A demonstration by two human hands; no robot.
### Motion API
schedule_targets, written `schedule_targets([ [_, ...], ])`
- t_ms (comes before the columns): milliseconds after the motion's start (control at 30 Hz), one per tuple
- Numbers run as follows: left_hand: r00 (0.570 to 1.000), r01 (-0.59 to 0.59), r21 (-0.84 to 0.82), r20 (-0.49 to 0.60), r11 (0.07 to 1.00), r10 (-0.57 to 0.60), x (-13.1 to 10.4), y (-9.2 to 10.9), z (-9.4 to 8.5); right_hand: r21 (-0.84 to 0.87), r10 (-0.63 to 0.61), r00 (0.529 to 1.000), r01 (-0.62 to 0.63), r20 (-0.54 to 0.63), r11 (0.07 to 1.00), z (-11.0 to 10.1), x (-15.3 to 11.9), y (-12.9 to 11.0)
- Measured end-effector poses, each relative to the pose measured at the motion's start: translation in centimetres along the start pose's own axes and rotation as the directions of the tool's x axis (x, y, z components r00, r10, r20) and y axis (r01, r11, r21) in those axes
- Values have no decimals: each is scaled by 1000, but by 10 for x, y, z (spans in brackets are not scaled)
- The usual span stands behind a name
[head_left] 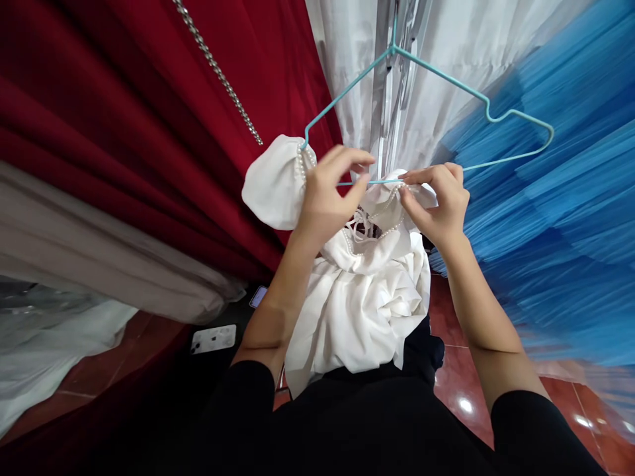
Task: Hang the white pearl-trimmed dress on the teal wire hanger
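A white dress (357, 311) with pearl-beaded edging lies bunched in front of my body. Its left puffed sleeve (272, 185) hangs over the left end of a light-blue wire hanger (441, 76). My left hand (332, 192) is slightly blurred beside this sleeve, thumb and fingers apart around the level of the hanger's bottom bar, with nothing visible between them. Thumb and fingertips of my right hand (439, 201) pinch the dress's beaded edge against or close to that bar. The hanger's right shoulder is bare. White ties show inside the neckline.
A red curtain-like fabric (268, 73) with a beaded strand (218, 69) hangs at left. Blue tulle (560, 218) fills the right side. White fabric (347, 59) and a metal post (391, 99) stand behind. A phone (213, 339) lies on a dark surface at lower left.
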State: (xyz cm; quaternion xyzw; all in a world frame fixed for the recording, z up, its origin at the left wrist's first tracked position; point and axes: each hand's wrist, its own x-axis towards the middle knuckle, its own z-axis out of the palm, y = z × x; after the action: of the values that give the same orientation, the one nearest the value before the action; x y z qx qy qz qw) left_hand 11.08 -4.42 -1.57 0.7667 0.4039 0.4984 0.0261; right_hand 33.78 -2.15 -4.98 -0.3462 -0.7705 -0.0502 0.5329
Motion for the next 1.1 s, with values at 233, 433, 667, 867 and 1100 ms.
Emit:
schedule_targets([
  [233, 997, 14, -64, 73, 998, -10, -9, -1, 12, -86, -99, 990, 91, -98, 992, -13, -2, -10],
  [433, 996, 33, -121, 91, 992, -22, -6, -3, -6, -207, 106, 861, -236, -497, 949, -41, -35, 34],
  [667, 987, 78, -136, 151, 988, -57, -2, 1, -10, -172, 144, 725, -343, -674, 924, -87, 23, 89],
  [867, 983, 112, -80, 152, 991, -99, -3, 1, -11, -166, 331, 803, -461, -495, 872, -90, 61, 76],
  [1100, 981, 127, -74, 154, 989, -115, -3, 1, -12, -79, 534, 684, -649, -497, 757, -93, 37, 69],
])
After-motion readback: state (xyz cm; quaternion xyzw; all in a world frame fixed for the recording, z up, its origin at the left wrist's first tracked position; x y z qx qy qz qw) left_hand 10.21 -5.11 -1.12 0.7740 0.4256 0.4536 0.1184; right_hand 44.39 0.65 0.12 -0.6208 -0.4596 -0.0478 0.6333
